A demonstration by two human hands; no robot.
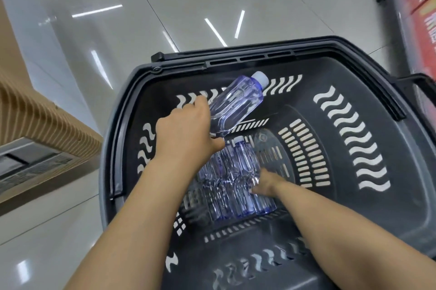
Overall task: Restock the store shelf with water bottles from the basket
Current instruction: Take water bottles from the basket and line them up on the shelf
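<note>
One basket [387,148], one lifted bottle [238,100], several more bottles [233,185] inside, count unclear.

This is a shop, most likely a supermarket aisle. A dark grey plastic shopping basket [368,124] with wave-shaped slots and a black folding handle [259,50] stands on a glossy floor of large pale tiles [94,30] that mirrors strip ceiling lights. At the floor's left edge runs a tan ribbed display fixture [35,110]; along its right edge stand red printed cartons [422,6].
</note>
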